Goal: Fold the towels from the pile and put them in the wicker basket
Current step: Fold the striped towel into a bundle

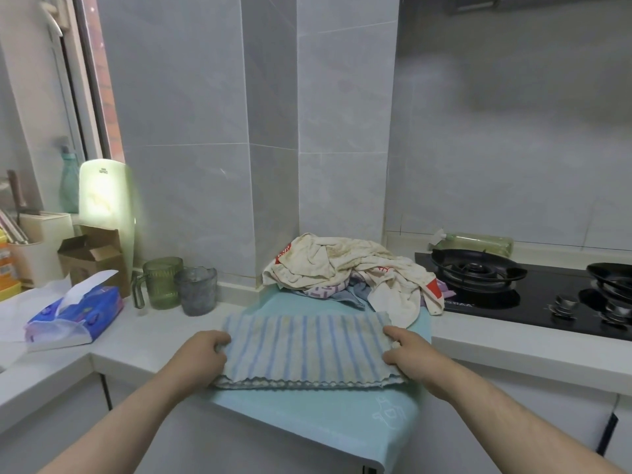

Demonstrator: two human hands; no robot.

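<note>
My left hand (pixel 208 350) and right hand (pixel 408 350) each grip one short end of the striped towel (pixel 307 347), fingers curled round it. It lies folded on the light blue towel (pixel 318 415) overhanging the counter (pixel 154 333), in front of the pile (pixel 352 268). Dragging it could pull that underlying towel off the edge, and a loose grip could let the layers slip. Its long axis runs left to right, scalloped edges toward me. No wicker basket shows.

A ribbed green mug (pixel 160 283) stands on the white counter (pixel 154 331). Just to its right is a grey glass (pixel 196 290). To its left are a blue tissue pack (pixel 78 316) and an open cardboard box (pixel 90 258). Well to its right sits a black gas hob (pixel 513 295), with what may be a plastic bottle (pixel 478 242) lying behind it.
</note>
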